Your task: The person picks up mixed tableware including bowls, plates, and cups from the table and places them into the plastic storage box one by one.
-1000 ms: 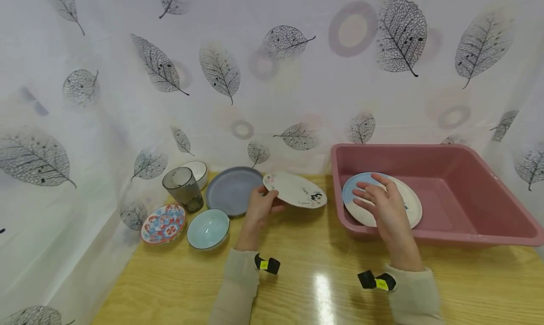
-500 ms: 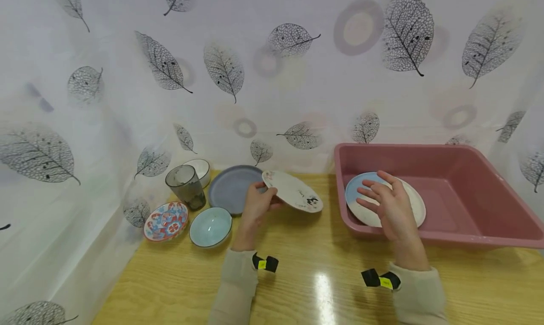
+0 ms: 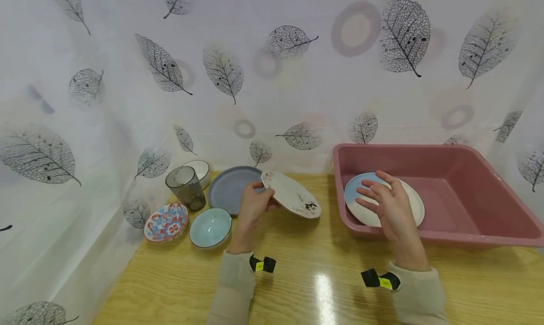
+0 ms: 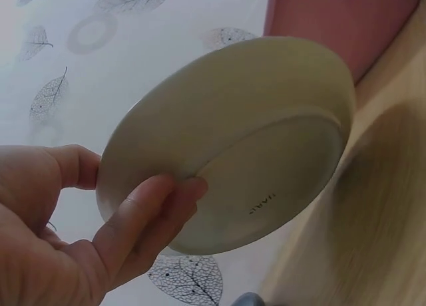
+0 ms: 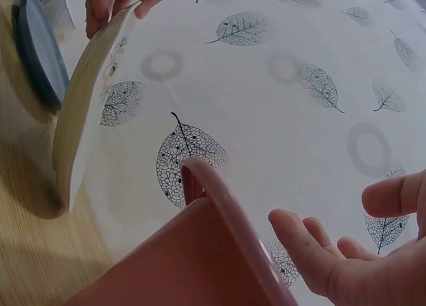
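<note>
My left hand [image 3: 255,204] pinches the left edge of a white plate [image 3: 291,194] with a small black and pink print, tilted down toward the right above the table. In the left wrist view, the plate's underside [image 4: 266,179] shows a foot ring and small lettering, with fingers beneath it. Over the near left part of a pink basin [image 3: 450,192], my right hand [image 3: 391,207] is held with fingers spread and nothing in them. Partly hidden behind that hand, a blue-and-cream plate [image 3: 361,207] lies in the basin.
Left of the held plate are a grey-blue plate [image 3: 231,190], a pale blue bowl [image 3: 210,228], a red-and-blue patterned dish [image 3: 166,222], a smoky glass [image 3: 187,188] and a white bowl [image 3: 201,171]. A leaf-print curtain [image 3: 272,79] backs the wooden table [image 3: 297,277].
The white plate has tilted further, its right end dropping lower and turning toward me, while my left hand shifts slightly left. My right hand stays spread over the basin.
</note>
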`<move>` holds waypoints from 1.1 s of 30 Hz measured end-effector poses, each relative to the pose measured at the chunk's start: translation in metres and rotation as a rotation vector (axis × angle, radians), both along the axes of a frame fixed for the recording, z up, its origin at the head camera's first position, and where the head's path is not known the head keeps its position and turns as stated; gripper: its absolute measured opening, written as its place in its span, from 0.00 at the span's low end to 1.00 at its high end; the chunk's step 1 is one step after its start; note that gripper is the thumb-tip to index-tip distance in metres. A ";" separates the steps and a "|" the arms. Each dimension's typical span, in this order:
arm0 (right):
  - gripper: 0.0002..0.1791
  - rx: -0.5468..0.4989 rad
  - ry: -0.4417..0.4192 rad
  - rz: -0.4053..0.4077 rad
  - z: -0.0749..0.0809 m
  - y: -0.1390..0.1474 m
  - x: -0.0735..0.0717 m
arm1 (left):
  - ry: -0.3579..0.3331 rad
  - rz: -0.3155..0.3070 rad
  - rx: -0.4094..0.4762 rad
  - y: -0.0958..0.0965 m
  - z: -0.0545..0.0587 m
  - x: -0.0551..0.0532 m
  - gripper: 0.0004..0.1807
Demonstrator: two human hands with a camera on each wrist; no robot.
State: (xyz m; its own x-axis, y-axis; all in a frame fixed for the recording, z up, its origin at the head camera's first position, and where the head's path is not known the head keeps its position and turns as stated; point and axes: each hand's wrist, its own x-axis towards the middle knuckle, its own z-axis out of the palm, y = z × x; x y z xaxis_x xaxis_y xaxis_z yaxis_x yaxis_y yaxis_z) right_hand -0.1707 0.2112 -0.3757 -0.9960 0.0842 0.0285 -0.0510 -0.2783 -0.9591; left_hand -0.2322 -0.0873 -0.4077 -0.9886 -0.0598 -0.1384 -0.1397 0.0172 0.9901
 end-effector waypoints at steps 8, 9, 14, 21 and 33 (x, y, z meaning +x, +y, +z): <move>0.31 0.004 0.001 -0.005 0.001 0.000 0.003 | 0.033 0.009 -0.025 -0.008 0.011 0.006 0.25; 0.31 0.004 0.004 -0.003 0.001 0.000 0.003 | 0.038 0.007 -0.023 -0.009 0.012 0.007 0.25; 0.28 0.011 0.023 0.008 0.001 -0.002 0.004 | 0.048 0.011 -0.029 -0.014 0.019 0.011 0.24; 0.24 0.024 0.048 0.015 0.000 -0.004 0.005 | 0.098 0.031 -0.053 -0.016 0.031 0.019 0.23; 0.18 0.021 0.065 0.036 0.001 -0.007 0.006 | 0.146 0.036 -0.023 -0.019 0.055 0.037 0.22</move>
